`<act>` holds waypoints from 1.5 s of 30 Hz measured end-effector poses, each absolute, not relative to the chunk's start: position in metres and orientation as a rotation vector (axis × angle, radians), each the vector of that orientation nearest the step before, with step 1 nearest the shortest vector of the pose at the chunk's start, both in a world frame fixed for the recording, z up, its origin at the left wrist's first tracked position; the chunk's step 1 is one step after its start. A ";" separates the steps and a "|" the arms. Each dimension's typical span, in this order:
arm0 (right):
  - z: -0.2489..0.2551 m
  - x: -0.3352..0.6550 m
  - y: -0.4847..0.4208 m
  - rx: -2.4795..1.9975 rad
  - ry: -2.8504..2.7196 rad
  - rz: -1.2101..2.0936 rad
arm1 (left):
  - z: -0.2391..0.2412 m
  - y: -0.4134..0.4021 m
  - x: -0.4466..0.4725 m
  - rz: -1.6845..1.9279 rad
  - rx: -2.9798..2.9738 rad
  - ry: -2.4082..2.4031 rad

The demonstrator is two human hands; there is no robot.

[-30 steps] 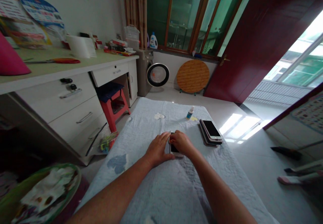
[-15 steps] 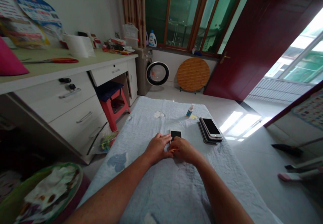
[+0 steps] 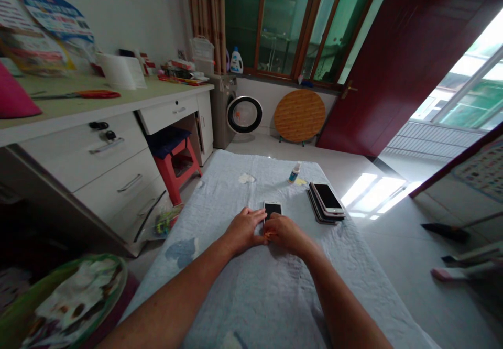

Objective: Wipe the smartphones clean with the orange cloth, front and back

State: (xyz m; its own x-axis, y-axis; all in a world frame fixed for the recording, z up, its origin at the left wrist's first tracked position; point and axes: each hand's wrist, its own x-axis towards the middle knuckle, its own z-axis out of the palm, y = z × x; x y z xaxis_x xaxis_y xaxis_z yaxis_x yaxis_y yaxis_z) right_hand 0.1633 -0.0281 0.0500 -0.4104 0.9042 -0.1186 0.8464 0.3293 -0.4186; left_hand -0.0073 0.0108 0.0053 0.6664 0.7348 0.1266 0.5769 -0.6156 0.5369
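Note:
A white smartphone (image 3: 273, 207) with a dark screen lies face up on the light blue cloth (image 3: 251, 291); its lower part is hidden by my hands. My left hand (image 3: 244, 229) holds the phone along its left side, fingertips on the edge of the screen and thumb reaching across the bottom. Over the phone's lower right, my right hand (image 3: 286, 232) is closed, knuckles up. A small orange bit shows by its fingertips, too little to name. To the right lies a stack of phones (image 3: 329, 198), a white one on top. Farther back stands a small spray bottle (image 3: 294, 173) with a blue label.
Left of the cloth-covered surface are a white desk (image 3: 106, 150), a red stool (image 3: 168, 165) and a green-rimmed bin (image 3: 124, 275) with used tissues. Beyond it stand a washing machine with its door open (image 3: 245, 115) and a round wooden tabletop (image 3: 299, 116). A dark red door (image 3: 369, 76) is at right.
Both hands stay at the phone, with hardly any visible shift of the fingers. The whole view has moved very slightly.

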 end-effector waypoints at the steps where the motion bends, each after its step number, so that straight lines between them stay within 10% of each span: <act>1: 0.049 0.161 -0.028 -1.615 -2.444 0.626 | 0.006 0.011 -0.007 0.471 2.428 1.015; 45: 0.032 0.194 0.027 -1.996 -2.154 0.227 | 0.015 0.009 -0.009 0.435 2.444 0.976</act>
